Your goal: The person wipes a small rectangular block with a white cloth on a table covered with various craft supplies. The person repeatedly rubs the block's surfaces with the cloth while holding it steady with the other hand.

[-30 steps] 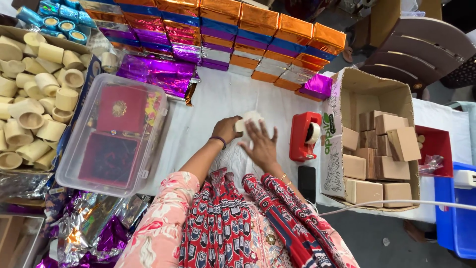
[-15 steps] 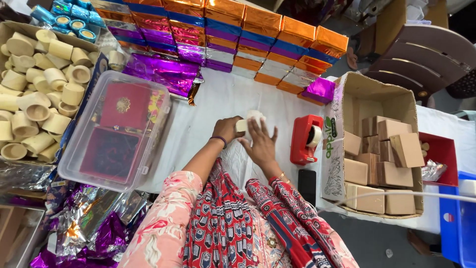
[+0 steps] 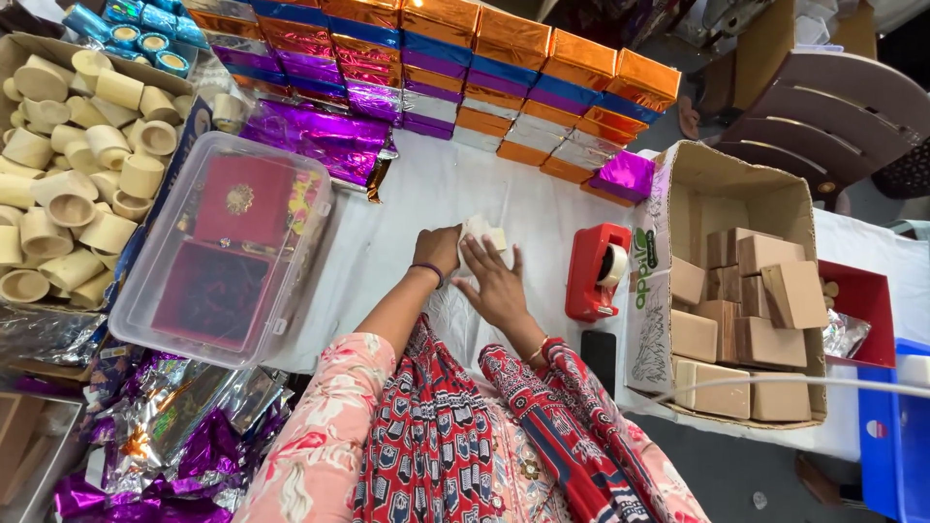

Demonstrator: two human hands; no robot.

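I see my left hand (image 3: 438, 250) and right hand (image 3: 494, 283) meeting on a small pale block (image 3: 481, 232) on the white counter (image 3: 387, 242), left fingers curled against its near-left side, right fingers spread flat across it, the red tape dispenser (image 3: 596, 271) just right.

red tape dispenser (image 3: 593, 271), orange foil boxes (image 3: 542, 58), purple foil sheet (image 3: 315, 140), white tablecloth (image 3: 407, 203)
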